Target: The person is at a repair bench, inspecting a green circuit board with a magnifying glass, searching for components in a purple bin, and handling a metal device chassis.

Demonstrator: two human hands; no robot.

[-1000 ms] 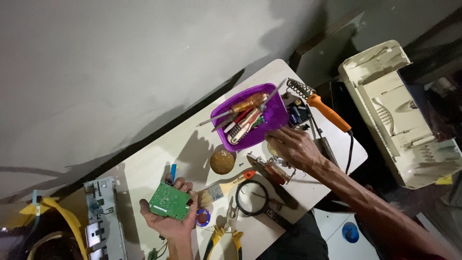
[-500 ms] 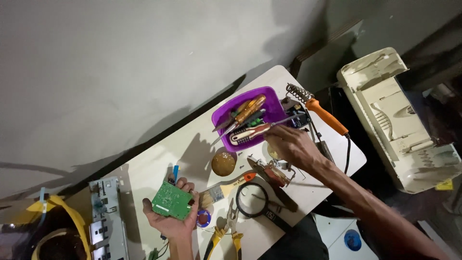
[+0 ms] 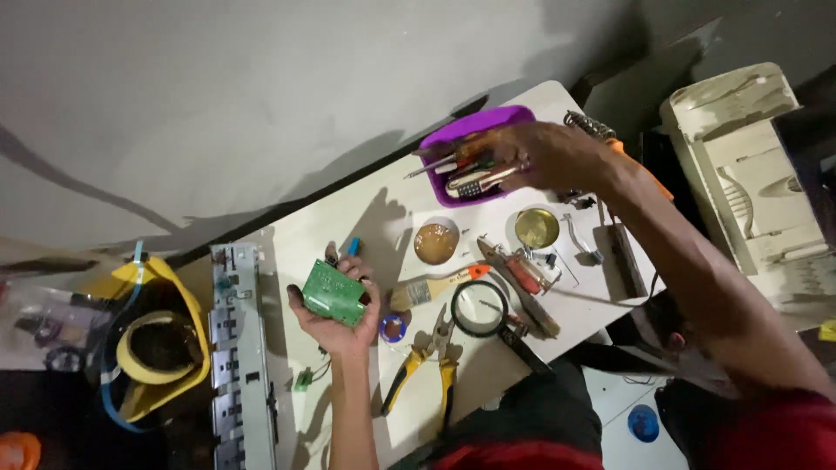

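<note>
My left hand [image 3: 341,320] holds a small green circuit board [image 3: 333,292] above the white table [image 3: 348,228]. My right hand [image 3: 542,155] is over the purple tray [image 3: 463,124] at the table's far side, its fingers among the screwdrivers [image 3: 466,174] and other tools that lie in it. Whether the fingers have closed on a tool is blurred. Between the hands lie a paintbrush [image 3: 438,285], a magnifying glass [image 3: 480,309], yellow-handled pliers [image 3: 424,367], a small brown tin [image 3: 435,243] and a round tin of yellowish paste [image 3: 536,228].
A soldering iron with an orange handle [image 3: 620,151] lies past the tray. A cream plastic casing [image 3: 756,174] stands on the right. A long metal frame [image 3: 239,357] and a yellow container [image 3: 153,344] are on the left. A grey wall is behind the table.
My right hand has risen from the table near the paste tin and reached left into the purple tray. My left hand still holds the green board.
</note>
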